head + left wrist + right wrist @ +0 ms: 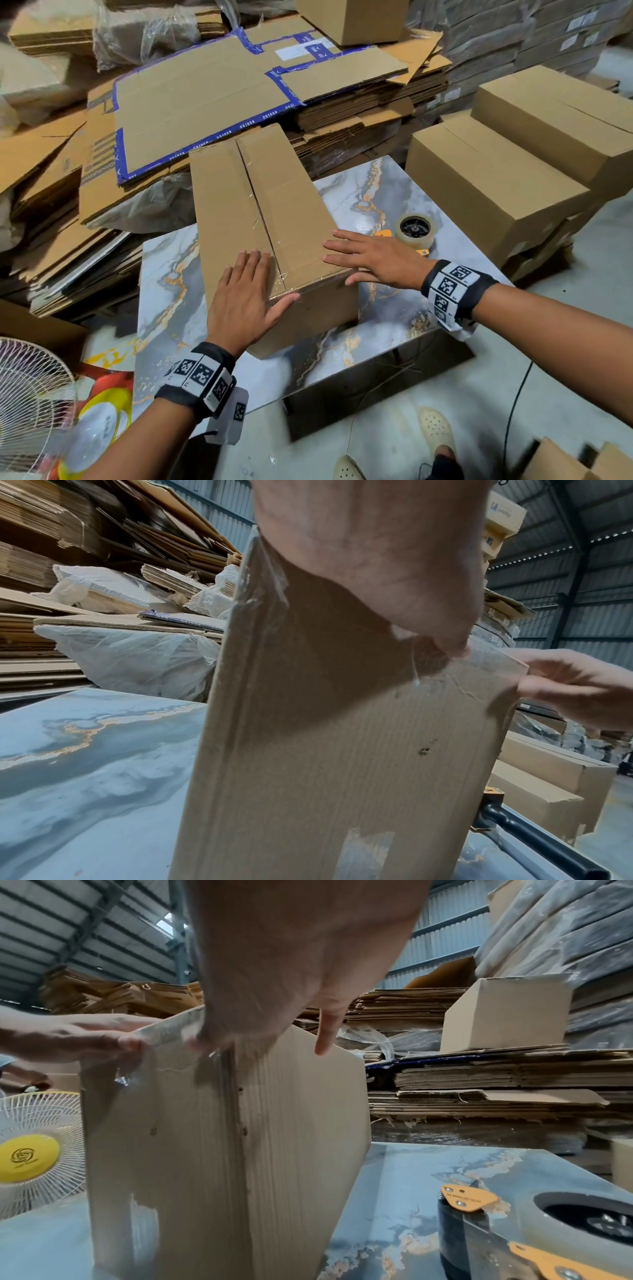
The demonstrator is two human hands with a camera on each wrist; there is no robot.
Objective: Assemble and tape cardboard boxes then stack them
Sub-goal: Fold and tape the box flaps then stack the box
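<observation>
A long brown cardboard box point(260, 212) lies on the marble-patterned table point(394, 192), its top flaps closed and clear tape running along the centre seam. My left hand point(245, 291) lies flat on the near left part of the top, thumb at the near edge where the tape folds over. My right hand point(370, 255) presses flat on the near right corner, fingers straight. The left wrist view shows the box's near end point(342, 750) with tape over its top edge. A tape dispenser point(415, 228) with an orange handle rests on the table just right of the box.
Taped boxes point(507, 178) are stacked to the right of the table. Flattened cardboard sheets point(205, 96) pile up behind and to the left. A white fan point(30, 394) stands at lower left. My feet point(438, 435) are on the grey floor below the table.
</observation>
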